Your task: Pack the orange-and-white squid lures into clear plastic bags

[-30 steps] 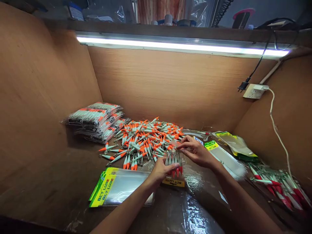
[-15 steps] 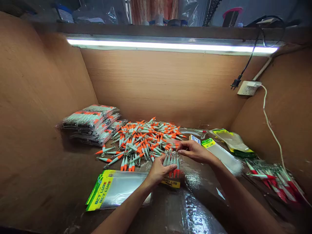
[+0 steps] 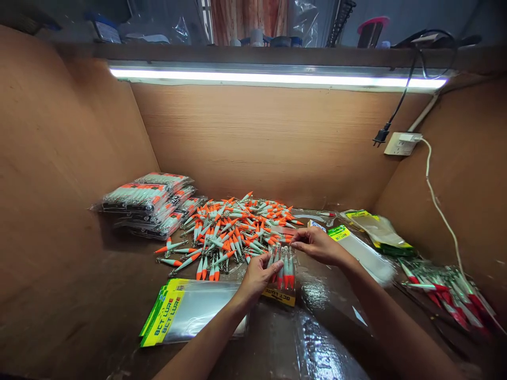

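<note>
My left hand (image 3: pixel 257 274) is closed on the side of a clear lure bag (image 3: pixel 279 297) with a yellow "BCT LURE" band. Inside it several pale lures with orange ends (image 3: pixel 285 275) lie side by side, hooks toward the far end. Just beyond the bag's far end, my right hand (image 3: pixel 317 245) is closed in a pinch. A thin see-through strip (image 3: pixel 282 230) reaches left from its fingertips; whether it joins the bag, I cannot tell. Behind both hands spreads a heap of loose orange-and-pale lures (image 3: pixel 233 227).
Flat BCT LURE bags (image 3: pixel 198 306) lie front left; filled packs (image 3: pixel 148 200) are stacked behind. At right are more bags (image 3: pixel 362 253), yellow-edged packaging (image 3: pixel 376 229) and red-and-white lures (image 3: pixel 447 295). A black plug (image 3: pixel 381 135) hangs near the wall socket (image 3: pixel 402 143).
The filled bag has turned slightly, so its lures show more plainly. My left thumb has shifted up and left along it. My right hand has moved slightly right, still pinching.
</note>
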`<state>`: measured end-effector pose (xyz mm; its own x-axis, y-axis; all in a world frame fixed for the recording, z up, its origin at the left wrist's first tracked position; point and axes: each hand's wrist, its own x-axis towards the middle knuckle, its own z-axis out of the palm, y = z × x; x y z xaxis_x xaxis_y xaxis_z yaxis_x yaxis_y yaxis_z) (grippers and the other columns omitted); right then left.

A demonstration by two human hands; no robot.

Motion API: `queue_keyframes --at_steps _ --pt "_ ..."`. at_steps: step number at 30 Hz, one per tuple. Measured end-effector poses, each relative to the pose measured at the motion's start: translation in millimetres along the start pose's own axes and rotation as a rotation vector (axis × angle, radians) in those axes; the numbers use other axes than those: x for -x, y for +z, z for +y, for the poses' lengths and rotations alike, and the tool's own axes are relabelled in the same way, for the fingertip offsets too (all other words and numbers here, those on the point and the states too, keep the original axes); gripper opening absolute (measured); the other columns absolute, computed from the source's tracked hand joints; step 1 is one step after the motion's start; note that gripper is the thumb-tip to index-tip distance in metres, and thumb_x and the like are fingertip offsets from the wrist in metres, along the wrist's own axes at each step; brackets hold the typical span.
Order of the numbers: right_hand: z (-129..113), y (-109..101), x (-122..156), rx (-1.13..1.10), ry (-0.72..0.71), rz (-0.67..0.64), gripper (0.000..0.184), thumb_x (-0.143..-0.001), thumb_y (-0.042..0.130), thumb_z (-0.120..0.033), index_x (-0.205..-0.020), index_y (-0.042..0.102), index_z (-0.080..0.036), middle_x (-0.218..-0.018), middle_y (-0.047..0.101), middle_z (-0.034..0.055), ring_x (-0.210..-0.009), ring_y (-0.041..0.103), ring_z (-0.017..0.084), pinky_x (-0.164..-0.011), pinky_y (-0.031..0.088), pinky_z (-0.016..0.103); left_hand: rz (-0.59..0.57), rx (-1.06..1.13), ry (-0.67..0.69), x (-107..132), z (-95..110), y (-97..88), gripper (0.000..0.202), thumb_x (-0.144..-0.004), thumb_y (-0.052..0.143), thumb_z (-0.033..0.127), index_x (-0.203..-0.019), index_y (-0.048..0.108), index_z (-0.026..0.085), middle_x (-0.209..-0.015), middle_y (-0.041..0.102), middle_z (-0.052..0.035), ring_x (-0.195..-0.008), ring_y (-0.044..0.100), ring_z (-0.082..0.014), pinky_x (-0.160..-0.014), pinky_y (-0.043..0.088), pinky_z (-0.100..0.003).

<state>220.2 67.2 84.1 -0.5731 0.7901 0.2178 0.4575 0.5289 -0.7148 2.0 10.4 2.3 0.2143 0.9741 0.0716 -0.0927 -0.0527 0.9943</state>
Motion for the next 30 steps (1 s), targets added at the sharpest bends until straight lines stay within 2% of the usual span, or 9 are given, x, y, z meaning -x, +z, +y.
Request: queue_keyframes --at_steps 2,6,10,13,15,17,20,26,30 --pt "-2.2 -0.9 0.7 0.032 -0.029 0.009 0.019 -0.091 0.061 -0.033 -0.083 0.069 -0.018 -0.077 0.067 0.0004 -0.071 0.058 0.015 -0.067 0.043 0.025 0.019 0.036 0.0 0.4 -0.7 -0.4 0.046 -0.077 0.074 0.055 -0.095 0.068 0.014 -0.082 0.067 -0.0013 -0.067 0.058 -0.0132 -0.064 0.044 -0.022" --pt "-5.2 -2.3 0.8 0.079 -0.072 0.053 0.017 -0.091 0.062 -0.033 -0.084 0.069 -0.019 -0.081 0.066 0.0011 -0.072 0.057 0.015 -0.067 0.042 0.026 0.091 0.026 -0.02 0.2 0.7 -5.3 0.047 -0.071 0.08 0.055 -0.089 0.068 0.013 -0.083 0.069 -0.0035 -0.074 0.063 -0.0168 -0.067 0.048 -0.023" --pt "-9.1 -3.0 0.6 0.067 -0.115 0.074 0.02 -0.094 0.059 -0.035 -0.089 0.07 -0.019 -0.089 0.067 0.0033 -0.078 0.059 0.016 -0.07 0.044 0.027 0.043 0.09 -0.072 -0.8 5.3 -8.1 0.052 -0.068 0.081 0.056 -0.095 0.069 0.013 -0.091 0.072 -0.0061 -0.078 0.066 -0.0203 -0.068 0.051 -0.026" --pt "-10.9 -3.9 1.7 0.034 -0.121 0.021 0.021 -0.094 0.058 -0.037 -0.099 0.071 -0.021 -0.096 0.068 0.0041 -0.079 0.059 0.016 -0.069 0.044 0.026 0.021 0.101 -0.07 -0.7 8.5 -7.2 0.053 -0.07 0.08 0.057 -0.099 0.07 0.013 -0.095 0.073 -0.0071 -0.08 0.068 -0.0214 -0.07 0.051 -0.028" --pt "-9.0 -4.1 2.1 -0.006 -0.089 -0.02 0.021 -0.092 0.062 -0.038 -0.102 0.07 -0.021 -0.09 0.067 0.0024 -0.074 0.059 0.015 -0.065 0.044 0.025 0.02 0.082 -0.066 -0.5 10.1 -6.8 0.053 -0.07 0.079 0.057 -0.099 0.071 0.013 -0.095 0.073 -0.0071 -0.081 0.068 -0.0217 -0.071 0.051 -0.027" --pt "-4.9 -3.8 1.7 -0.057 -0.044 -0.045 0.021 -0.089 0.065 -0.038 -0.098 0.07 -0.02 -0.082 0.067 0.0008 -0.071 0.058 0.014 -0.063 0.043 0.024 0.02 0.071 -0.063 -0.2 11.4 -6.9 0.053 -0.071 0.079 0.057 -0.1 0.071 0.012 -0.094 0.073 -0.0072 -0.082 0.067 -0.0221 -0.071 0.051 -0.027" --pt "0.9 -3.5 0.1 -0.103 0.016 -0.064 0.021 -0.085 0.069 -0.038 -0.091 0.072 -0.018 -0.08 0.07 0.0016 -0.072 0.062 0.016 -0.066 0.045 0.025 -0.005 0.086 -0.053 1.2 14.1 -6.6 0.053 -0.07 0.081 0.053 -0.103 0.071 0.013 -0.096 0.074 -0.0079 -0.084 0.068 -0.0228 -0.073 0.051 -0.028" --pt "-4.2 -2.9 0.3 -0.184 0.037 -0.152 0.026 -0.084 0.07 -0.042 -0.086 0.071 -0.016 -0.078 0.069 0.0008 -0.072 0.06 0.015 -0.067 0.044 0.025 -0.168 0.076 -0.131 10.0 17.0 0.3 0.053 -0.063 0.089 0.04 -0.104 0.072 0.012 -0.093 0.074 -0.0077 -0.078 0.067 -0.0201 -0.07 0.05 -0.026" --pt "-13.2 0.8 2.8 -0.233 -0.006 -0.186 0.029 -0.087 0.067 -0.046 -0.085 0.066 -0.017 -0.08 0.063 -0.0001 -0.073 0.055 0.014 -0.068 0.043 0.024 -0.118 0.068 -0.093 13.6 12.4 8.8 0.054 -0.062 0.089 0.038 -0.106 0.071 0.012 -0.091 0.074 -0.007 -0.075 0.066 -0.0186 -0.069 0.05 -0.026"
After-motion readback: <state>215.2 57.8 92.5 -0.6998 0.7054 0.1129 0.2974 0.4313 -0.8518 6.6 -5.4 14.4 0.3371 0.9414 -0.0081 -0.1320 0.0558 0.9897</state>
